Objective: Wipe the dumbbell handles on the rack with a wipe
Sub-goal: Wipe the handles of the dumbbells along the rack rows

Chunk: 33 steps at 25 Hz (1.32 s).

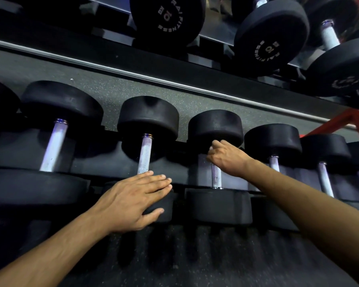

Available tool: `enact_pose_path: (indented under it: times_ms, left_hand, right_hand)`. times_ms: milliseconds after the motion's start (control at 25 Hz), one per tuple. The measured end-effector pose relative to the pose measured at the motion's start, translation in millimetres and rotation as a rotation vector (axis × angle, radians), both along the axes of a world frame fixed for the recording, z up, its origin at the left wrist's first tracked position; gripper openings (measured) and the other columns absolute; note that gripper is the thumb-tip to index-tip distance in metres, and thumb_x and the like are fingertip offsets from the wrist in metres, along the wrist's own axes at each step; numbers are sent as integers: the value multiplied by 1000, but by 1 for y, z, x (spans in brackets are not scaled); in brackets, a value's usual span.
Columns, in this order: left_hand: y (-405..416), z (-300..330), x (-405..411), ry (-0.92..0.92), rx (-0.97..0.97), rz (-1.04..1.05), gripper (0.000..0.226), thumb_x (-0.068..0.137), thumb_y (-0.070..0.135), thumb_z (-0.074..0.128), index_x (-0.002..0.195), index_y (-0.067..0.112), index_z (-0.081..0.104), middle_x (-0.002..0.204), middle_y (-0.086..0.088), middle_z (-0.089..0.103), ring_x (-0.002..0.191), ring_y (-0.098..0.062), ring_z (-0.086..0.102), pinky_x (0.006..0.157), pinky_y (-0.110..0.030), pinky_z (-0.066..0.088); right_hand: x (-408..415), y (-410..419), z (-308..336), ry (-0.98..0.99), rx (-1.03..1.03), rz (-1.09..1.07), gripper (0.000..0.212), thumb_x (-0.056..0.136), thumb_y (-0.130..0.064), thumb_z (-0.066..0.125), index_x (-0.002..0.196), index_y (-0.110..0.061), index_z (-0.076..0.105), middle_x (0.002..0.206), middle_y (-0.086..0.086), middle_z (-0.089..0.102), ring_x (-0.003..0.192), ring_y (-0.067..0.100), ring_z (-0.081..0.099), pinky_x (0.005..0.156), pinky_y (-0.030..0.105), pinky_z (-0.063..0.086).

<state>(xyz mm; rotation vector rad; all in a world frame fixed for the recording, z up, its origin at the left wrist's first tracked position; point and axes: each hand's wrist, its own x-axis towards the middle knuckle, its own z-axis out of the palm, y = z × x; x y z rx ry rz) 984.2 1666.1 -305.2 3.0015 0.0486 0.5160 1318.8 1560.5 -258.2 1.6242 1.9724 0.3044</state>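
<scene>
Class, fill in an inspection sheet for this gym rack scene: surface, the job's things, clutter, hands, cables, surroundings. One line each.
Surface: lower rack shelf, black, with a row of dumbbells.
Job's things: bare metal handles; right hand grips the third handle at its top end; wipe not clearly visible, possibly inside the grip.
Clutter: nothing seen.
Hands: left hand flat, fingers straight, resting on the near head of the second dumbbell; right hand curled round the handle.
Cables: nothing seen.
Surroundings: upper shelf with 10 kg dumbbells; speckled grey floor; red frame at right.
</scene>
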Motion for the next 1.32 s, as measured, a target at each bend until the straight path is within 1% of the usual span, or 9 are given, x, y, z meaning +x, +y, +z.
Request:
enact_pose_path:
  times_ms: [160,280,400,520,720,920,1080,1200,1320]
  left_hand:
    - [1,0,1,1,-11,2,57,95,51,52,140,17,59,148,4,53,139,-10,46,119,-33,27]
    - [1,-2,1,6,-21,-1,55,96,49,51,140,18,59,148,5,53,139,-9,45,119,-33,28]
    - [1,-3,1,5,-36,3,53,96,48,49,140,19,59,147,5,54,139,-9,45,119,-34,29]
    - [1,-2,1,3,-33,-4,53,97,46,47,141,18,58,148,5,52,140,-10,45,118,-34,30]
    - [1,-1,1,-4,-35,-3,52,98,45,48,141,17,58,149,5,52,140,-10,45,117,-33,31]
    - [1,1,0,-6,-33,1,52,97,45,48,140,18,60,147,5,54,138,-9,47,116,-31,32]
    - [-1,3,1,-5,-25,6,52,96,45,47,138,18,61,146,4,55,136,-10,49,116,-31,32]
    - [-2,2,1,-7,-18,10,51,95,44,48,137,18,63,145,3,56,136,-11,50,116,-30,31]
    - [-4,3,1,-6,-15,19,51,94,44,49,135,18,64,144,4,57,135,-11,51,116,-29,31]
  right_hand:
    - [-18,-2,0,385,-380,-351,29,86,-9,50,104,-20,69,100,3,70,91,25,66,77,36,53]
    - [-32,-7,1,477,-462,-354,26,86,-9,52,100,-19,72,99,3,73,94,23,66,80,33,53]
    - [-25,-6,-1,354,-389,-328,25,90,-18,51,107,-25,69,105,3,71,93,26,67,73,34,54]
    - [-15,0,-1,88,-141,-242,26,97,-22,41,115,-22,60,120,1,63,96,27,68,62,33,48]
    - [-12,0,3,114,15,-256,30,100,-12,36,122,-19,55,143,0,48,114,23,61,74,35,51]
    - [-26,-13,-9,274,-154,-415,22,92,-24,49,108,-28,63,110,8,67,94,32,66,74,38,53]
    - [-29,-27,0,712,-239,-547,16,85,-19,63,95,-24,74,90,-6,73,86,6,65,76,24,51]
    - [-15,-42,2,1023,214,-704,8,85,-19,71,88,-24,76,80,-15,72,75,-8,61,71,11,44]
    - [4,-50,-8,1372,869,-1066,16,88,-7,65,83,-21,72,82,-3,71,74,5,62,66,13,47]
